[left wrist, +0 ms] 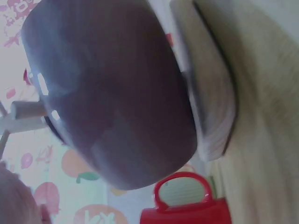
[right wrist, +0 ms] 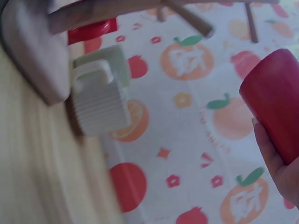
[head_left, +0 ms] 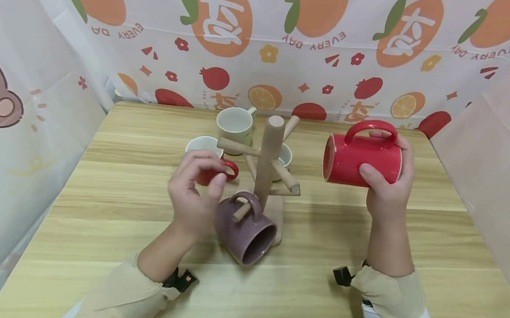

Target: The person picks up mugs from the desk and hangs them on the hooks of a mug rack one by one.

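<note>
My right hand (head_left: 388,196) grips a red mug (head_left: 350,158) above the table, its handle on top and the mug lying sideways; the right wrist view shows the thumb (right wrist: 271,154) along its side. A wooden mug rack (head_left: 265,165) stands mid-table. On its low front peg a purple mug (head_left: 240,232) hangs by its handle, mouth tilted down and forward. My left hand (head_left: 192,199), fingers loosely bent and holding nothing, is just left of the purple mug. Beyond the left hand, a second red mug (head_left: 234,171) with a white inside sits partly hidden by the fingers.
A pale green mug (head_left: 233,133) stands at the back of the table. Behind the rack is a white ribbed mug (right wrist: 100,105), mostly hidden in the head view. Bare pegs (head_left: 286,177) stick out from the post. A printed curtain (head_left: 266,51) hangs along the table's far edge.
</note>
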`<state>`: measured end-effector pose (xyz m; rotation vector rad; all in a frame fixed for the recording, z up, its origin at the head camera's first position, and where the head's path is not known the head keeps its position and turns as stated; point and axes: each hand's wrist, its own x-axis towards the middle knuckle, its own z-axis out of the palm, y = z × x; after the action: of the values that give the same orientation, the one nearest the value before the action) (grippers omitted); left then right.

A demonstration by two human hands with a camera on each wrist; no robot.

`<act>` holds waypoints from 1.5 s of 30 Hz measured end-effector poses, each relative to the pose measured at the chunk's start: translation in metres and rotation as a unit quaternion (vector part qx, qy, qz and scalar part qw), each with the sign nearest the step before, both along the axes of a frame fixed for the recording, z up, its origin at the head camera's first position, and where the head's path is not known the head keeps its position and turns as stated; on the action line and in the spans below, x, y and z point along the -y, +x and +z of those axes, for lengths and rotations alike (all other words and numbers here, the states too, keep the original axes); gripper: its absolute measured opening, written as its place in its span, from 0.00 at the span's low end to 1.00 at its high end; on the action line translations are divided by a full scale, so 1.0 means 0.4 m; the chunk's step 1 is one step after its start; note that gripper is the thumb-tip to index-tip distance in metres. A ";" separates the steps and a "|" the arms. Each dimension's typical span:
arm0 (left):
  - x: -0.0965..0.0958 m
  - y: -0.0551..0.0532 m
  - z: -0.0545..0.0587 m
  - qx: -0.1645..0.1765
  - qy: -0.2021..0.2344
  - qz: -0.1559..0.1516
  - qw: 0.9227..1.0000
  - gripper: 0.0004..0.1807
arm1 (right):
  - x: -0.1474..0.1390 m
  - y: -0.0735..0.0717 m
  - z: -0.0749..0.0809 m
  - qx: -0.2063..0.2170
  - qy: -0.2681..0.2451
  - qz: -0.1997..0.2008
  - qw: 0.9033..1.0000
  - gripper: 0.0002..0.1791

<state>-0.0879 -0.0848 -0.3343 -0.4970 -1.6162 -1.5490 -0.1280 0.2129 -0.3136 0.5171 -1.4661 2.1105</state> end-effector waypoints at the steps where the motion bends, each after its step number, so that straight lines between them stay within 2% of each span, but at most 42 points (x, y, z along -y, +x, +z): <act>1: -0.003 0.002 0.009 -0.036 0.028 0.014 0.999 0.15 | 0.002 0.009 0.008 -0.011 -0.007 0.009 1.000 0.34; 3: -0.012 0.007 0.028 -0.104 0.069 0.034 0.992 0.20 | 0.008 0.028 0.025 -0.034 -0.024 0.025 0.999 0.34; 5: -0.025 0.021 0.049 -0.164 0.088 0.031 0.982 0.23 | 0.022 0.051 0.047 -0.063 -0.044 0.037 0.996 0.34; 7: -0.039 0.037 0.066 -0.213 0.079 0.019 0.974 0.25 | 0.044 0.076 0.073 -0.109 -0.060 0.050 0.991 0.33; 9: -0.049 0.053 0.077 -0.246 0.053 -0.004 0.968 0.26 | 0.074 0.100 0.100 -0.165 -0.072 0.058 0.982 0.31; 12: -0.058 0.074 0.086 -0.264 0.005 -0.049 0.963 0.27 | 0.117 0.127 0.131 -0.258 -0.092 0.062 0.960 0.29; 14: -0.061 0.086 0.089 -0.264 -0.027 -0.073 0.961 0.29 | 0.130 0.138 0.135 -0.308 -0.104 0.055 0.944 0.29; 17: -0.067 0.103 0.094 -0.267 -0.068 -0.105 0.956 0.32 | 0.123 0.150 0.110 -0.359 -0.112 0.035 0.926 0.32; 19: -0.073 0.115 0.098 -0.270 -0.093 -0.123 0.950 0.34 | 0.107 0.154 0.077 -0.378 -0.096 0.017 0.921 0.35; 22: -0.084 0.132 0.102 -0.261 -0.127 -0.157 0.944 0.40 | 0.093 0.159 0.024 -0.397 -0.052 0.006 0.916 0.40; 25: -0.088 0.148 0.102 -0.232 -0.159 -0.193 0.940 0.46 | 0.109 0.168 -0.002 -0.408 -0.003 0.014 0.913 0.41; 28: -0.089 0.158 0.098 -0.202 -0.178 -0.224 0.937 0.51 | 0.140 0.183 0.004 -0.411 0.039 0.031 0.910 0.38; 30: -0.089 0.159 0.096 -0.188 -0.184 -0.238 0.935 0.51 | 0.156 0.190 0.011 -0.413 0.063 0.038 0.908 0.37; 32: -0.089 0.160 0.093 -0.182 -0.185 -0.245 0.934 0.48 | 0.179 0.198 0.036 -0.416 0.076 0.038 0.906 0.33; 34: -0.089 0.162 0.093 -0.180 -0.182 -0.241 0.936 0.45 | 0.199 0.204 0.061 -0.416 0.083 0.040 0.905 0.30; 37: -0.088 0.161 0.093 -0.191 -0.177 -0.222 0.939 0.42 | 0.207 0.207 0.069 -0.400 0.090 0.044 0.911 0.31; 41: -0.091 0.160 0.088 -0.214 -0.172 -0.187 0.943 0.40 | 0.193 0.205 0.054 -0.363 0.095 0.054 0.925 0.34; 45: -0.098 0.158 0.080 -0.236 -0.171 -0.158 0.944 0.35 | 0.192 0.216 0.068 -0.319 0.115 0.067 0.938 0.32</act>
<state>-0.0249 -0.0455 -0.3024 -1.2677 -1.4699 -1.2324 -0.0414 0.1359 -0.2865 1.2830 -1.3069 1.6241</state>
